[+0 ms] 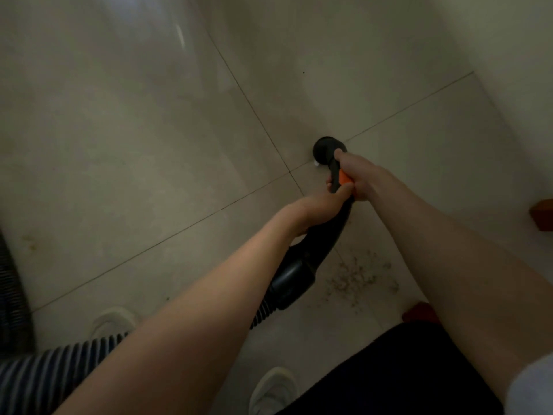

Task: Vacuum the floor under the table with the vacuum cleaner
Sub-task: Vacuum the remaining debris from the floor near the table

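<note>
The black vacuum cleaner handle curves up from a ribbed hose toward a round black nozzle that touches the pale tiled floor. My left hand grips the handle's bend from below. Just ahead of it, my right hand grips the tube at its orange collar, with a finger stretched toward the nozzle. A patch of small brown crumbs lies on the tile between the handle and my right forearm.
White shoes stand on the floor below my arms. More ribbed hose loops along the lower left. A reddish-brown block sits at the right edge by the light wall. A red object shows near my right forearm.
</note>
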